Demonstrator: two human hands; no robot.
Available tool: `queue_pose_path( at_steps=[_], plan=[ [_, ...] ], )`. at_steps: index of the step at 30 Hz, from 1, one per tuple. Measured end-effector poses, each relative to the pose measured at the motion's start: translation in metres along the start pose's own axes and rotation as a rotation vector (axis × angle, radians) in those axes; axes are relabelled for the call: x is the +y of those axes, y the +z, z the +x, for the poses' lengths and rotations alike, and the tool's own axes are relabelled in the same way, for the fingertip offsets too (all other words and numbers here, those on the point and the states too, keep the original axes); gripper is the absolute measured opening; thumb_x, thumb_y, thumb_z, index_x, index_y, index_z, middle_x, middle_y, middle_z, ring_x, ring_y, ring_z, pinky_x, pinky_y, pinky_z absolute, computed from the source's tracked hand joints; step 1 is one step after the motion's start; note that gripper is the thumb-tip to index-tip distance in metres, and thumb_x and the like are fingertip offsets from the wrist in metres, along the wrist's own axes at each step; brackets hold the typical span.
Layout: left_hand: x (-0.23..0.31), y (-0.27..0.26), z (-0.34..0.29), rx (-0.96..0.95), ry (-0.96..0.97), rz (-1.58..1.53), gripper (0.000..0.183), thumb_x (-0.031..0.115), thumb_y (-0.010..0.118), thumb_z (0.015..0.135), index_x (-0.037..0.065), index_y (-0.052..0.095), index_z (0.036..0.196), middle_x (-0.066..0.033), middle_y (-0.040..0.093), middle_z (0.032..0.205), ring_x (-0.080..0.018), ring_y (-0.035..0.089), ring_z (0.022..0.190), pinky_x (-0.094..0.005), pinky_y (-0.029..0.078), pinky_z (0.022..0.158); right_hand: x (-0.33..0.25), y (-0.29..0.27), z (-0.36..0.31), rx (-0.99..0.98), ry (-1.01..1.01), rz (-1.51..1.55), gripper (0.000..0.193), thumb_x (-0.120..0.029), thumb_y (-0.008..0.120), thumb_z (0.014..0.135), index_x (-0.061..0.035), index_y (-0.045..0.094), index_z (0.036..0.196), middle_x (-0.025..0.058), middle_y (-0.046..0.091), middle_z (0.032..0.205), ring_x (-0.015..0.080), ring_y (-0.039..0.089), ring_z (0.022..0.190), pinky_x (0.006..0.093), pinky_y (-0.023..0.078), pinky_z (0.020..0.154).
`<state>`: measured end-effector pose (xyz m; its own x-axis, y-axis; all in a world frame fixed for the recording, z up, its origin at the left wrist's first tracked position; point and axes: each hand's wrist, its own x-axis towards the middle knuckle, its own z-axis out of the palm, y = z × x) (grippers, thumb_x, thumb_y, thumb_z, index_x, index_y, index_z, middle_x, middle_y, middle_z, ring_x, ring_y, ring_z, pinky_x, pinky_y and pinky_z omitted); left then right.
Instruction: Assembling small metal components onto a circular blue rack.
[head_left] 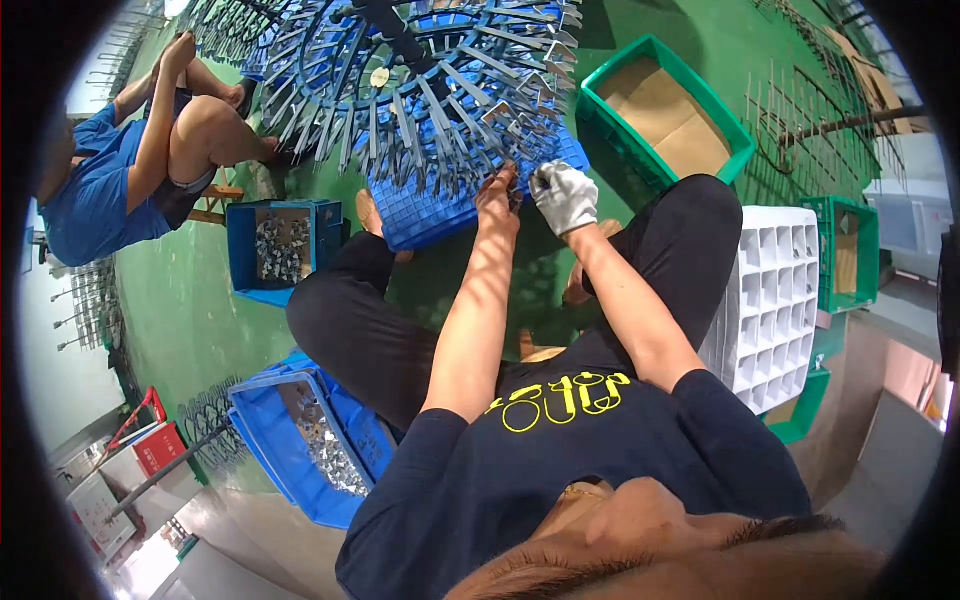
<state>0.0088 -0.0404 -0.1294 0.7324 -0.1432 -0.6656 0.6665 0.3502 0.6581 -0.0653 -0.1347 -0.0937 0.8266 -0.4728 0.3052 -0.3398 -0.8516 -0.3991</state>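
A round rack of dark rings, bristling with many flat metal prongs, stands in front of me above blue plastic crates. My left hand is bare and raised to the rack's near edge, fingers bent among the prong tips. A small dark piece seems to be at its fingers, too small to name. Just to its right, my right hand wears a white glove. Its fingers are curled together close to the prongs, and whatever they hold is hidden. Small metal parts hang on the prongs above both hands.
Blue bins of small metal parts stand at left and lower left. A green crate lined with cardboard lies at right, near a white compartment tray. A seated person in blue is at far left. Wire racks stand far right.
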Motion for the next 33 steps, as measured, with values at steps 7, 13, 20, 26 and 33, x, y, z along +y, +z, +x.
queue_pose_path(
  at_steps=[7,13,20,26,33],
  plan=[
    [0.002,0.001,0.000,-0.002,-0.020,0.003,0.008,0.015,0.074,0.074,0.012,0.069,0.079,0.0016,0.062,0.070,-0.0100,0.050,0.056,-0.0227,0.038,0.049,0.000,0.006,-0.002,0.123,-0.014,0.086,0.012,-0.021,0.062,0.077,-0.0110,0.062,0.070,0.0046,0.063,0.073,0.0265,0.059,0.059,0.0349,0.046,0.053],
    [0.002,0.002,-0.002,0.007,-0.018,0.017,0.008,0.015,0.074,0.074,0.012,0.069,0.080,0.0010,0.063,0.072,-0.0107,0.051,0.058,-0.0238,0.039,0.051,0.001,0.003,0.000,0.061,-0.006,0.082,0.013,-0.022,0.062,0.077,-0.0105,0.062,0.071,0.0053,0.064,0.075,0.0275,0.060,0.061,0.0354,0.047,0.055],
    [0.000,0.001,-0.002,0.002,0.003,0.006,0.009,0.017,0.073,0.076,0.011,0.069,0.082,0.0006,0.062,0.073,-0.0110,0.052,0.061,-0.0245,0.040,0.053,-0.007,-0.009,0.008,0.006,-0.049,-0.024,0.015,-0.024,0.057,0.079,-0.0106,0.062,0.074,0.0083,0.064,0.077,0.0307,0.060,0.060,0.0387,0.048,0.055],
    [0.000,0.001,-0.001,0.003,0.018,0.039,0.012,0.019,0.072,0.078,0.011,0.068,0.085,0.0002,0.062,0.074,-0.0116,0.053,0.064,-0.0249,0.040,0.055,-0.010,-0.009,0.011,-0.105,0.006,-0.056,0.020,-0.028,0.057,0.079,-0.0102,0.064,0.077,0.0081,0.067,0.080,0.0310,0.062,0.065,0.0383,0.049,0.058],
    [0.004,-0.015,-0.009,-0.151,-0.096,0.002,0.025,0.029,0.072,0.081,0.008,0.067,0.093,-0.0040,0.065,0.078,-0.0156,0.060,0.066,-0.0267,0.045,0.051,-0.007,-0.013,0.007,-0.096,0.094,0.012,0.022,-0.030,0.057,0.078,-0.0105,0.066,0.079,0.0073,0.068,0.084,0.0323,0.062,0.067,0.0395,0.049,0.060]
  ],
)
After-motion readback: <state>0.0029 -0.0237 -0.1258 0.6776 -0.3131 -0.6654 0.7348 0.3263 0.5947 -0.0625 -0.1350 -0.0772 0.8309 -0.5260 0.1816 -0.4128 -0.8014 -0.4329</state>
